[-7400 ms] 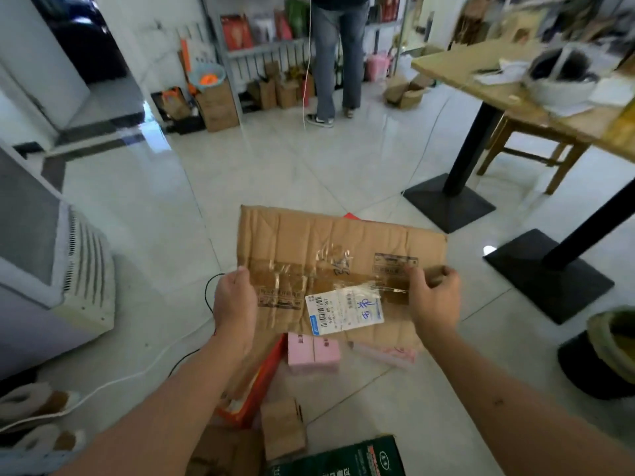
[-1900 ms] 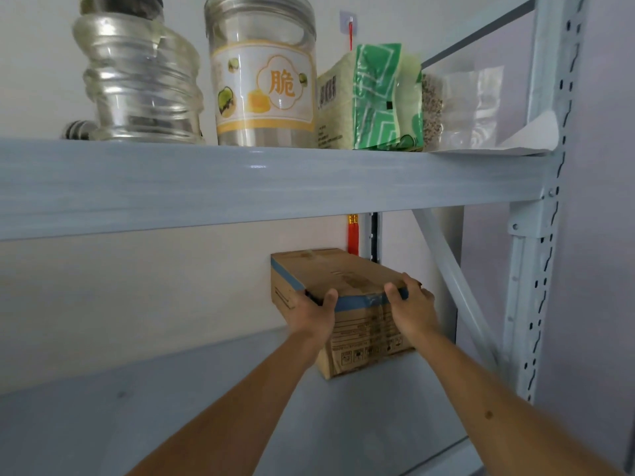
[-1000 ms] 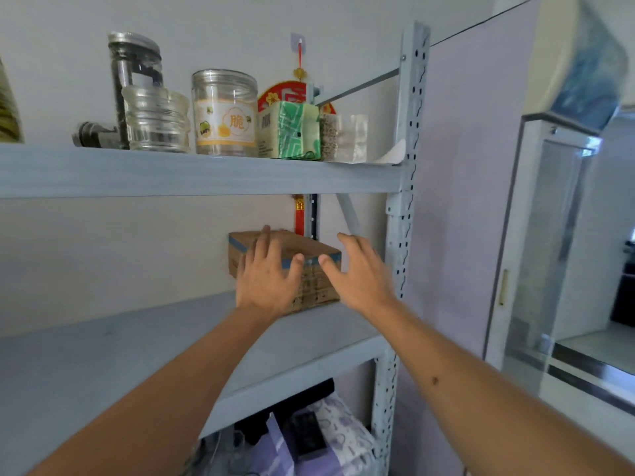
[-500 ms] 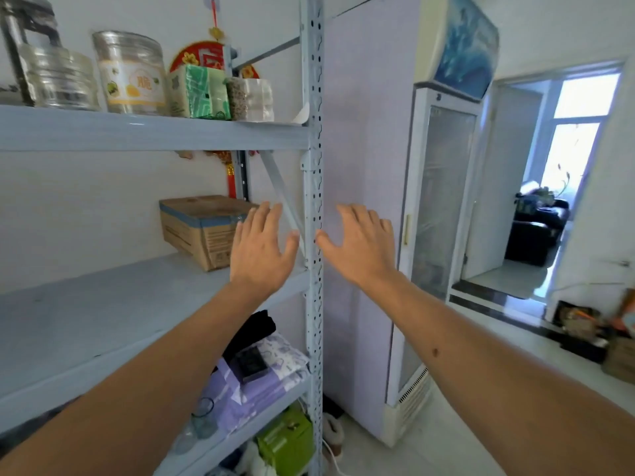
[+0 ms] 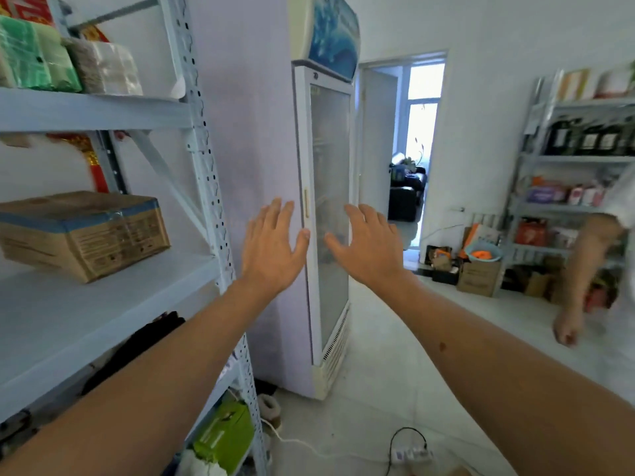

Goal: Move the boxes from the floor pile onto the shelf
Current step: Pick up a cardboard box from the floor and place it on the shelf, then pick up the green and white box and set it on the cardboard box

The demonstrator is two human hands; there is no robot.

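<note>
A brown cardboard box point(image 5: 82, 231) with a blue tape band sits on the grey metal shelf point(image 5: 86, 314) at the left. My left hand point(image 5: 271, 249) and my right hand point(image 5: 367, 247) are both held up in the air in front of me, fingers spread and empty, to the right of the shelf's upright post. Neither hand touches the box or the shelf. The floor pile of boxes is out of sight.
A tall glass-door fridge point(image 5: 326, 207) stands right behind my hands. Another person's arm point(image 5: 584, 276) hangs at the right edge. A second shelf unit point(image 5: 577, 187) with goods lines the far right wall, cartons point(image 5: 477, 276) at its foot. A power strip and cable point(image 5: 409, 451) lie on the floor.
Both hands have left the box on the shelf and drawn back, open. My view has swung right, away from the shelf toward the fridge and the room.
</note>
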